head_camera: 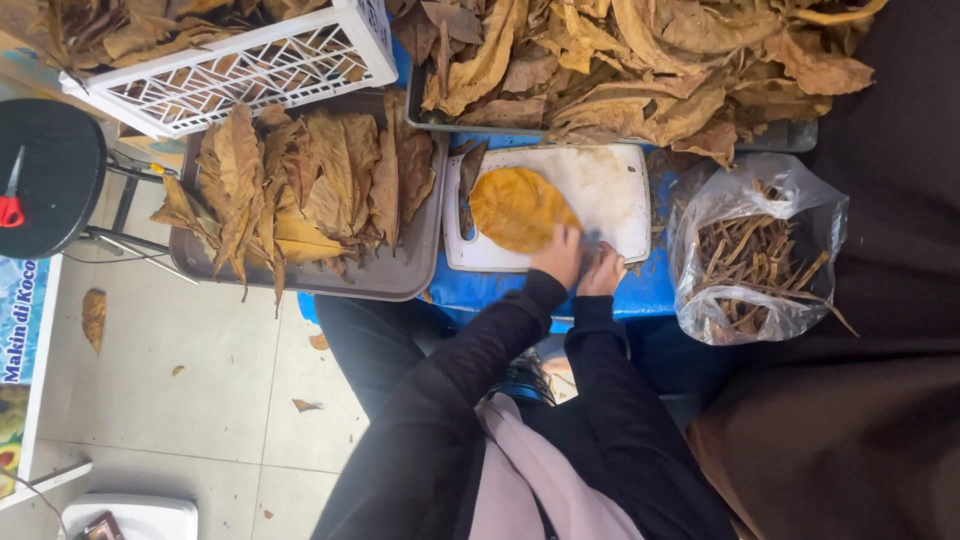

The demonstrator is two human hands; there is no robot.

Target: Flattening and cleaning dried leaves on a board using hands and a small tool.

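Observation:
A flattened yellow-brown leaf (515, 208) lies on a white cutting board (610, 185) set on a blue surface. My left hand (558, 255) rests on the leaf's near edge with its fingers curled over it. My right hand (604, 271) sits right beside it at the board's near edge, fingers bent around something small and greyish that I cannot make out. Both arms are in black sleeves.
Left of the board, a grey tray (400, 280) holds several dried brown leaves. A white plastic crate (250, 65) and a big heap of leaves (640, 60) lie beyond. A clear bag of stems (760, 250) sits to the right. A black stool (50, 175) carries red scissors.

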